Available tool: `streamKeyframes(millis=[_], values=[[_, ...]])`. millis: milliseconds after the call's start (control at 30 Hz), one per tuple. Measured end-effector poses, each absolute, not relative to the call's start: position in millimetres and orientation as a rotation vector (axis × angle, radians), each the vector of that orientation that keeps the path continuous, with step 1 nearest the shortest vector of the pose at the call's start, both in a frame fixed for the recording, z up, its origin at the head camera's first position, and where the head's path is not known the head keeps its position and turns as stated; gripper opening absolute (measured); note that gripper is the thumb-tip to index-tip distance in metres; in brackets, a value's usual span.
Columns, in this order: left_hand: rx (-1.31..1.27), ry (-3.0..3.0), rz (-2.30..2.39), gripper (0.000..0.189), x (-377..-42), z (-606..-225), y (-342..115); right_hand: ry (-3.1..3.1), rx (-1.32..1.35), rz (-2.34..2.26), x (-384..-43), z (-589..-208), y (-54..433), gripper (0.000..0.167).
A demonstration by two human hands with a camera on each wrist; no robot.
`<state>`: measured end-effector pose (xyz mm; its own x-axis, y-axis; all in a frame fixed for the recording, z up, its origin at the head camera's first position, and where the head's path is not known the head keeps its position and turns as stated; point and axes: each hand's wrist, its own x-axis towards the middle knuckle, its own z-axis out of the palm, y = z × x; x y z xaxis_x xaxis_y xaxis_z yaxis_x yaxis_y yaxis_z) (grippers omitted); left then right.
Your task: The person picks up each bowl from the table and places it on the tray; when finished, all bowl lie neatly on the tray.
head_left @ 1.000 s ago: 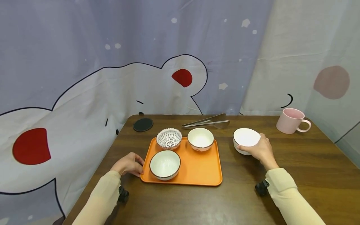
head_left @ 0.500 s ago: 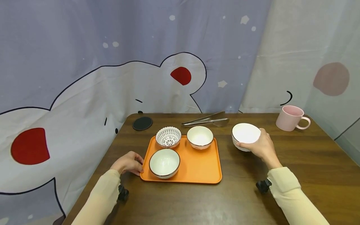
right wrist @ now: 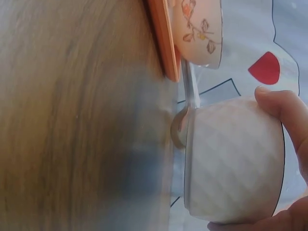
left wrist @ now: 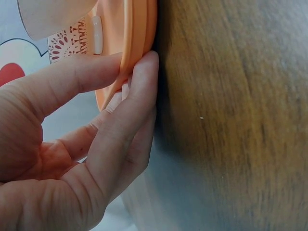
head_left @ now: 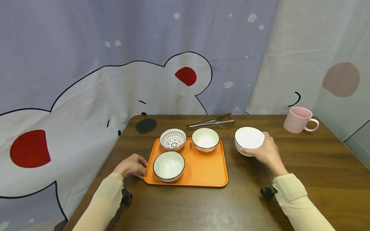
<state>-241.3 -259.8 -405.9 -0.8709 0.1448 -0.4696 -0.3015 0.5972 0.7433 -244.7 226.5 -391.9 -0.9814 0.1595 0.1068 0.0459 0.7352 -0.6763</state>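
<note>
At the left, my left hand [head_left: 132, 166] pinches the rim of an orange tray [head_left: 202, 175], thumb on top and fingers beneath, as the left wrist view shows. Three bowls stand on the tray: a dark-rimmed white bowl [head_left: 169, 165] at front left, a scalloped patterned bowl [head_left: 172, 138] behind it, and a flower-printed bowl [head_left: 205, 138] at back right. Right of the tray, my right hand [head_left: 266, 150] grips a white bowl with a quilted outer wall [right wrist: 236, 159], thumb and fingers on its sides. In the right wrist view its base appears raised off the table.
Metal tongs [head_left: 212, 123] lie behind the tray near the back edge of the wooden table [head_left: 185, 208]. A round black coaster [head_left: 146, 125] sits at back left. A pink mug [head_left: 297, 120] stands at back right. A printed curtain [head_left: 231, 48] hangs behind.
My right hand has carried the quilted white bowl a little left, closer to the tray. The left hand stays at the tray's rim. The head view has tilted slightly.
</note>
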Motion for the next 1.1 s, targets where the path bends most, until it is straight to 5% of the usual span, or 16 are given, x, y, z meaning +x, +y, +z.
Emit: streamKeyframes(millis=[1100], values=[[-0.115,2.332,1.224,0.037,-242,-407,-260,-2.763,0.007,1.113,-215,-381,194,0.112]])
